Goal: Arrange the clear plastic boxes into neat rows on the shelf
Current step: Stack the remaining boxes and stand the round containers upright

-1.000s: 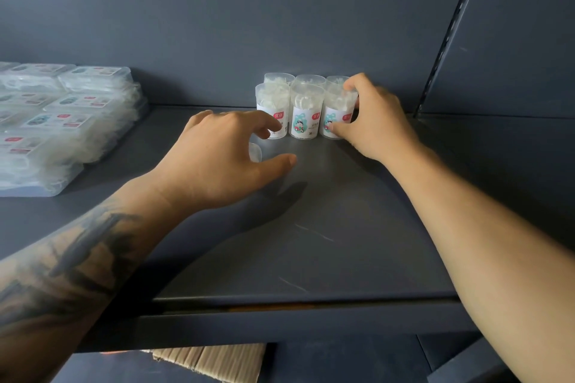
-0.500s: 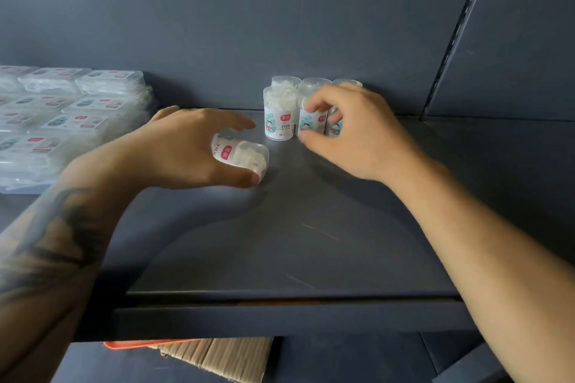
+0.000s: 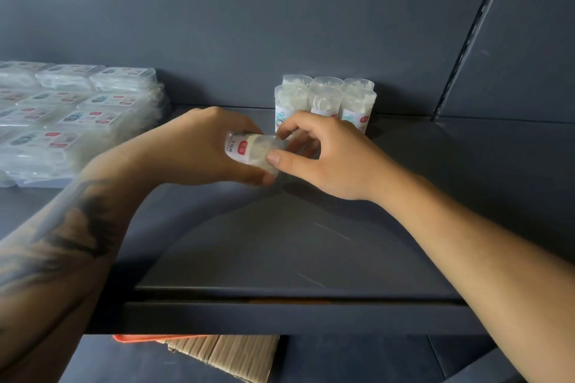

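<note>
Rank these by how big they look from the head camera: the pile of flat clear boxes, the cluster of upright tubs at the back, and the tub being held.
1. pile of flat clear boxes, though cut off at the left edge.
2. cluster of upright tubs.
3. held tub, lying sideways between left hand and right hand, partly covered.

The left hand, which 1 second ago lay low over the shelf, has lifted a clear cylindrical tub and now holds it on its side. The right hand has left the 6 standing tubs and now pinches the raised tub's clear end.
</note>
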Available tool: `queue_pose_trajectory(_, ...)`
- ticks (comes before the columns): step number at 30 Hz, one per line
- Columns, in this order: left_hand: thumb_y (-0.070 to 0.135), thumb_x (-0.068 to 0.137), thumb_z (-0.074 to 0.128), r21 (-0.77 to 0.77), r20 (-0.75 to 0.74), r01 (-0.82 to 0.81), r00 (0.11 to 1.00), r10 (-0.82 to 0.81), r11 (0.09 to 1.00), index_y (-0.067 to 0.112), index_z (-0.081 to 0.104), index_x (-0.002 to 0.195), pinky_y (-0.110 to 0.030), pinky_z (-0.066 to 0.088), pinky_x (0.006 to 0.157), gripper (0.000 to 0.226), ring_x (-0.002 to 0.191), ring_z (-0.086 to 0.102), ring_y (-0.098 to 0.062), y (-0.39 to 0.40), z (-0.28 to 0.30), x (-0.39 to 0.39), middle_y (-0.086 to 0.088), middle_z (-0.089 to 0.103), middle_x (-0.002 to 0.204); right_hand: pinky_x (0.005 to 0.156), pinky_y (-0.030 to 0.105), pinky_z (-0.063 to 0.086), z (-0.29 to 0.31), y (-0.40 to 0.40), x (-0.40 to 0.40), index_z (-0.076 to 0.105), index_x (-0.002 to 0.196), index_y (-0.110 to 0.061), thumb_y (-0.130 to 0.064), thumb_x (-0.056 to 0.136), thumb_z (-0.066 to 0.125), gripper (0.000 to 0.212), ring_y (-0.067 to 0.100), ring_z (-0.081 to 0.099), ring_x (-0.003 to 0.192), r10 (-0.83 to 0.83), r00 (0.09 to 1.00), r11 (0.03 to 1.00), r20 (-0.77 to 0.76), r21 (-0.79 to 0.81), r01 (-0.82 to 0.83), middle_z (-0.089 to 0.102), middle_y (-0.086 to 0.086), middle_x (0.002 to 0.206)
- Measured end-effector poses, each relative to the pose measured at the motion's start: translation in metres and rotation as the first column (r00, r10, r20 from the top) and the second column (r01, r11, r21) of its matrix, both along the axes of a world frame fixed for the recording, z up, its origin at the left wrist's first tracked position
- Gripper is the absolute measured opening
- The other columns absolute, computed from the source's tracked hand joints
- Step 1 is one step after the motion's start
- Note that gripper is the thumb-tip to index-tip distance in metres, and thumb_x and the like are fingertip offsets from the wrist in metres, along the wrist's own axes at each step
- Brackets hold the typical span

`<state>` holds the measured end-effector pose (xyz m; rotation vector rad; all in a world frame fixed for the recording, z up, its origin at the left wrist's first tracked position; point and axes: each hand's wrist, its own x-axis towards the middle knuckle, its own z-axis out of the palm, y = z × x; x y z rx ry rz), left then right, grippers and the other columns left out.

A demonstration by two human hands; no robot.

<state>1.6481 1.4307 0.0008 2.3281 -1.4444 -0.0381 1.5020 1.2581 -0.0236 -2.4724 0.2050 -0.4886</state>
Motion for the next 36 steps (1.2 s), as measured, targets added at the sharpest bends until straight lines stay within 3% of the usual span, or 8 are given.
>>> queue_pose_trajectory(5,0.082,0.059,0.070,-0.138,0.010,-0.054,0.998,0.056,0.989,0.025,0.065,0.079,-0.020,0.040,0.054,0.061,0.060,0.054,-0.010,-0.009,-0.005,-0.011,0.006,0.062,0.067,0.078,0.029,0.049,0.003,-0.008,0.001,0.064,0.110,-0.034,-0.051,0.086,0.076,0.032,0.002,0.064,0.075,-0.009,0.994,0.985,0.111,0.173,-0.011,0.074,-0.008,0.092)
queue_pose_trajectory(9,0.086,0.067,0.061,-0.307,-0.001,-0.008,1.000,0.008,0.952,0.019,0.056,0.068,-0.023,0.038,0.051,0.067,0.053,0.044,-0.013,-0.016,-0.009,-0.017,0.004,0.057,0.058,0.073,0.034,0.049,0.007,-0.010,0.001,0.065,0.105,-0.025,-0.050,0.083,0.078,0.036,0.015,0.073,0.087,-0.042,0.958,0.961,0.284,0.274,-0.040,0.076,-0.003,0.084)
queue_pose_trajectory(14,0.082,0.068,0.060,-0.367,-0.031,0.023,0.999,-0.037,0.930,0.022,0.056,0.072,-0.016,0.040,0.054,0.060,0.055,0.054,-0.004,-0.021,-0.011,-0.028,0.020,0.062,0.058,0.066,0.030,0.049,0.012,-0.012,-0.002,0.071,0.098,-0.019,-0.046,0.076,0.082,0.036,0.017,0.072,0.083,-0.049,0.926,0.949,0.375,0.307,-0.075,0.074,-0.004,0.084)
queue_pose_trajectory(17,0.072,0.074,0.069,-0.355,-0.078,0.074,0.991,-0.108,0.932,0.033,0.065,0.089,-0.013,0.049,0.065,0.042,0.073,0.067,0.004,-0.023,-0.012,-0.028,0.021,0.072,0.077,0.055,0.031,0.051,0.016,-0.017,-0.004,0.075,0.093,-0.015,-0.039,0.076,0.082,0.029,0.016,0.068,0.073,-0.096,0.902,0.928,0.421,0.366,-0.072,0.074,0.006,0.090)
queue_pose_trajectory(21,0.054,0.083,0.080,-0.336,-0.180,0.123,0.965,-0.192,0.934,0.035,0.071,0.108,-0.032,0.058,0.087,0.033,0.089,0.072,-0.001,-0.023,-0.012,-0.029,0.020,0.076,0.095,0.052,0.029,0.049,0.018,-0.018,-0.005,0.075,0.085,-0.011,-0.028,0.081,0.079,0.018,0.015,0.064,0.065,-0.093,0.869,0.926,0.486,0.363,-0.103,0.073,0.002,0.081)
queue_pose_trajectory(25,0.056,0.083,0.078,-0.321,-0.244,0.149,0.941,-0.233,0.935,0.026,0.073,0.109,-0.052,0.056,0.088,0.040,0.092,0.072,-0.030,-0.022,-0.013,-0.029,-0.001,0.078,0.095,0.054,0.032,0.053,0.018,-0.018,-0.006,0.075,0.087,-0.011,-0.020,0.088,0.076,0.009,0.012,0.066,0.067,-0.077,0.841,0.932,0.536,0.339,-0.131,0.074,-0.003,0.076)
queue_pose_trajectory(32,0.063,0.078,0.080,-0.347,-0.291,0.112,0.931,-0.220,0.931,0.029,0.075,0.107,-0.057,0.054,0.085,0.045,0.087,0.070,-0.035,-0.023,-0.013,-0.032,-0.008,0.076,0.091,0.061,0.040,0.059,0.016,-0.019,-0.005,0.074,0.093,-0.017,-0.024,0.090,0.075,0.007,0.016,0.071,0.076,-0.034,0.858,0.934,0.512,0.322,-0.155,0.076,-0.009,0.090)
queue_pose_trajectory(36,0.068,0.073,0.082,-0.373,-0.296,0.068,0.936,-0.188,0.925,0.027,0.073,0.105,-0.055,0.056,0.086,0.053,0.089,0.072,-0.030,-0.025,-0.016,-0.033,-0.003,0.077,0.092,0.064,0.034,0.057,0.015,-0.019,-0.004,0.071,0.098,-0.016,-0.020,0.082,0.083,0.020,0.022,0.075,0.082,0.003,0.873,0.920,0.487,0.341,-0.193,0.075,0.003,0.101)
